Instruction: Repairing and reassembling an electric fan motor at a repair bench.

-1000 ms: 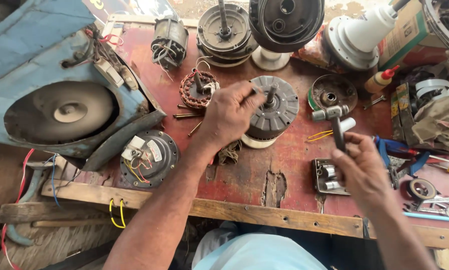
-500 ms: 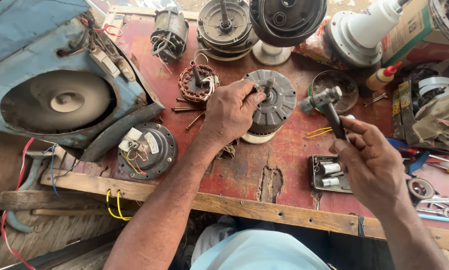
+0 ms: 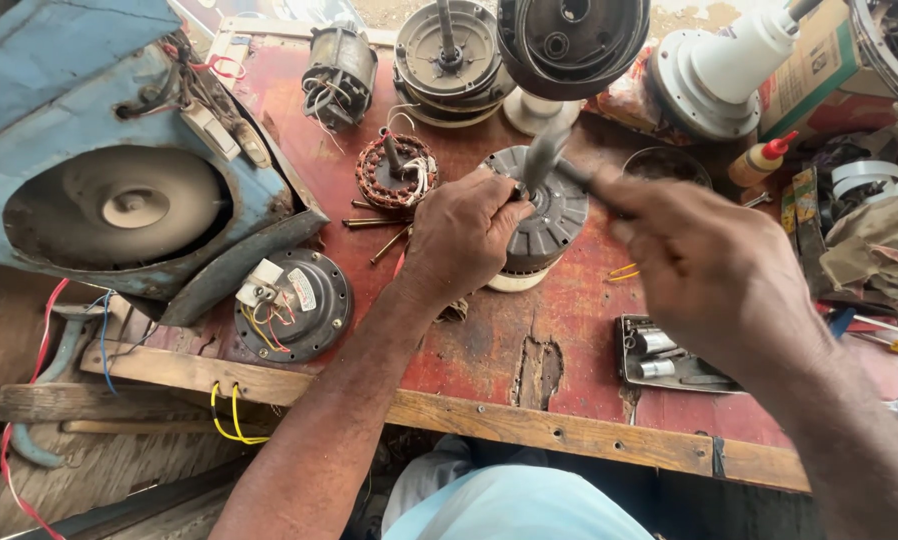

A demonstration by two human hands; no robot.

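Note:
A round grey fan motor (image 3: 549,215) stands upright on the red wooden bench (image 3: 569,330), resting on a pale ring. My left hand (image 3: 461,232) clasps its left side and steadies it. My right hand (image 3: 714,270) grips the dark handle of a small hammer (image 3: 547,158), whose metal head is blurred right over the motor's centre. The lower handle is hidden inside my fist.
A blue fan housing (image 3: 119,150) fills the left. A dark motor cover with wires (image 3: 294,305) and a copper-wound stator (image 3: 397,172) lie near my left arm. Other motors (image 3: 449,50), a white motor casing (image 3: 719,70), a glue bottle (image 3: 764,160) and a socket tray (image 3: 669,355) surround the work.
My right hand has swung the hammer from the right of the motor over and down onto its centre. My left hand has kept its hold on the motor.

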